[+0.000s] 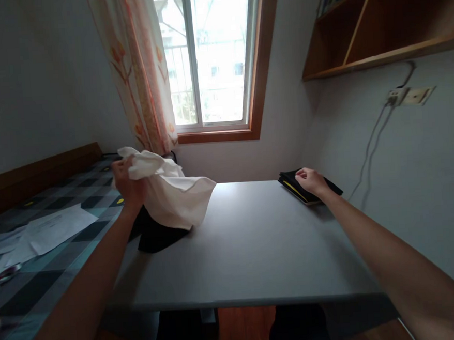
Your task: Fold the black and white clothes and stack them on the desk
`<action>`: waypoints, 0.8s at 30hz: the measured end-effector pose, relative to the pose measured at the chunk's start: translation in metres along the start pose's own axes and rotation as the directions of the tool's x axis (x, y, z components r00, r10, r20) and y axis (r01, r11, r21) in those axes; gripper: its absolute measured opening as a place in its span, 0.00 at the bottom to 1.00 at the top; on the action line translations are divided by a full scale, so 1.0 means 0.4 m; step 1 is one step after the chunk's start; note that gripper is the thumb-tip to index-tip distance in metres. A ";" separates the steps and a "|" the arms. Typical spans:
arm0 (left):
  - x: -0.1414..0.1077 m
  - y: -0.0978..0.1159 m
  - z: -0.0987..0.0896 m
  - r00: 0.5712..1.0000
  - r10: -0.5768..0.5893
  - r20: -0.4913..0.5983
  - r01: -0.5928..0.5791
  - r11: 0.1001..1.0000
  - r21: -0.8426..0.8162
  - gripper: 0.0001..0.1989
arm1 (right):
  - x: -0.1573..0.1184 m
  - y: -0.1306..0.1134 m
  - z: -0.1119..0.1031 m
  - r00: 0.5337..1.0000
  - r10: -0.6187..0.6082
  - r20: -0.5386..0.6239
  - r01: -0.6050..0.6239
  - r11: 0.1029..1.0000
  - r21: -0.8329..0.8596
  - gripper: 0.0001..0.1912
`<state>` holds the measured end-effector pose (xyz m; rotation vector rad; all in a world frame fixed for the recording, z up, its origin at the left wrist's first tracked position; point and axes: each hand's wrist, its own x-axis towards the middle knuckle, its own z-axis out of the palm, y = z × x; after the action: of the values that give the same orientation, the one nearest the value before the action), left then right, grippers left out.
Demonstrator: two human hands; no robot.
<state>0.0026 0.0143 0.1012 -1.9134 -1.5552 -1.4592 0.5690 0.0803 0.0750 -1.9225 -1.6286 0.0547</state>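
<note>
At the far left of the table, my left hand [129, 182] is closed around a bunched white cloth [178, 196] and holds it raised, with one corner hanging out to the right. Beneath it a black cloth [159, 237] lies on the table, partly hidden by the white one. My right hand [309, 180] is over a flat stack of folded black cloth [289, 176] at the far right, which shows a yellow layer along its edge. The fingers of that hand are curled together; whether they pinch the top layer cannot be made out.
Both cloth piles lie on a grey-white table [248, 251]. Left of it is a bed with a checked cover [80, 237] and papers [56, 231]. A curtain [142, 67] and window are ahead. Wooden shelves [382, 55] and a wall socket [416, 95] with cables are at right.
</note>
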 end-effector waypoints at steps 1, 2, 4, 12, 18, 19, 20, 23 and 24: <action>-0.037 -0.018 0.012 0.994 -0.088 0.072 0.074 0.981 0.180 0.16 | -0.003 0.031 0.013 0.999 0.000 0.034 0.003 0.996 -0.088 0.14; -0.077 -0.033 0.028 0.970 -0.156 0.189 0.090 0.943 0.321 0.19 | -0.009 0.055 0.027 0.998 0.016 0.063 -0.005 0.986 -0.166 0.18; -0.150 -0.056 0.063 0.910 -0.198 0.364 0.055 0.929 0.366 0.18 | -0.025 0.088 0.056 0.994 0.060 0.097 -0.030 0.958 -0.286 0.26; -0.250 -0.101 0.096 0.831 -0.274 0.485 -0.010 0.863 0.505 0.25 | -0.053 0.146 0.124 0.995 0.090 0.043 -0.058 0.877 -0.477 0.18; -0.282 -0.090 0.112 0.881 -0.244 0.406 -0.021 0.836 0.549 0.26 | -0.053 0.120 0.090 0.999 -0.028 -0.047 0.005 0.902 -0.432 0.16; -0.286 -0.088 0.116 0.884 -0.241 0.400 -0.022 0.834 0.552 0.26 | -0.060 0.098 0.082 0.987 -0.115 -0.114 0.059 0.911 -0.408 0.16; -0.289 -0.086 0.119 0.888 -0.237 0.395 -0.022 0.835 0.550 0.26 | -0.069 0.071 0.075 0.964 -0.201 -0.174 0.121 0.915 -0.386 0.16; -0.298 -0.075 0.120 0.906 -0.215 0.364 -0.012 0.848 0.530 0.26 | -0.114 -0.036 0.071 0.922 -0.350 -0.165 0.278 0.896 -0.347 0.17; -0.302 -0.069 0.118 0.915 -0.207 0.346 -0.002 0.855 0.518 0.27 | -0.135 -0.076 0.077 0.930 -0.354 -0.099 0.305 0.894 -0.329 0.18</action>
<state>0.0142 -0.0100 -0.0286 -1.8700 -1.9977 -0.5968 0.5166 0.0461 0.0456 -1.7821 -1.9187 -0.5070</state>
